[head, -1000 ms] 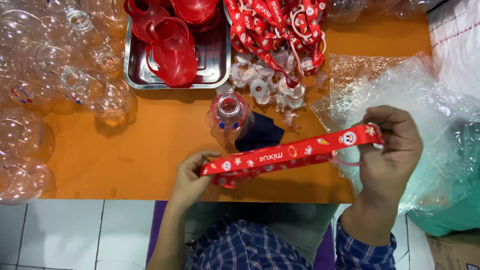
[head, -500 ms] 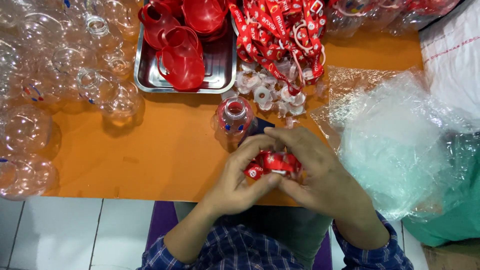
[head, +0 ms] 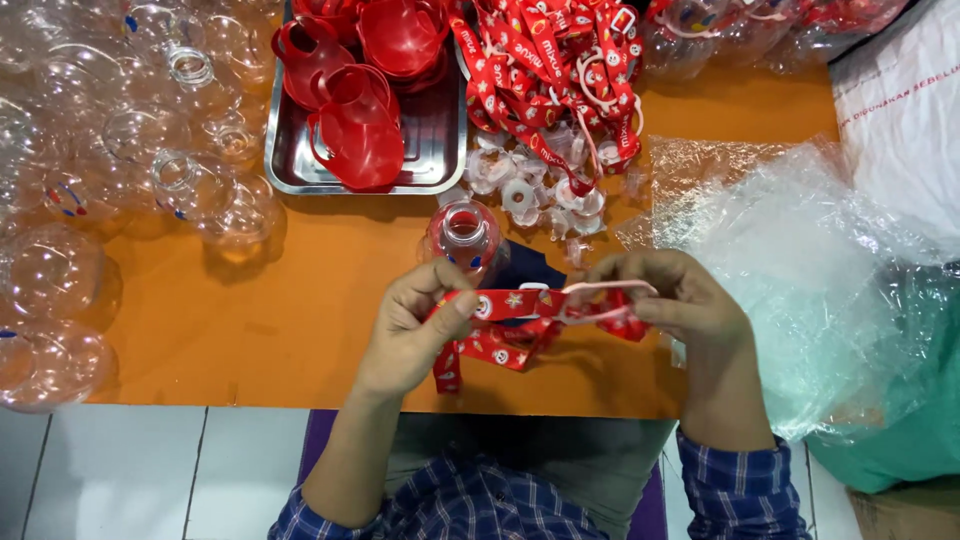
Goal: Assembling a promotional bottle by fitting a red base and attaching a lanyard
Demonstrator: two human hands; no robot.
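Red printed strap (head: 500, 325) held above the near edge of the orange desk (head: 250, 320), long axis running left to right. The left hand (head: 410, 330) pinches one end; the right hand (head: 670, 300) grips the other, with its white loop (head: 610, 290). The strap is partly bunched, its tail hanging below. The clear round bottle (head: 465, 235) just behind stands open-mouthed, strap apparently unattached; red caps (head: 355, 130) wait in the steel tray (head: 435, 175)

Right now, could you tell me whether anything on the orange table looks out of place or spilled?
Nothing looks damaged or spilled. The table is crowded: red straps lie heaped past the tray, and clear rings are scattered loose beside it. Both hands, left and right, hold a folded strap.
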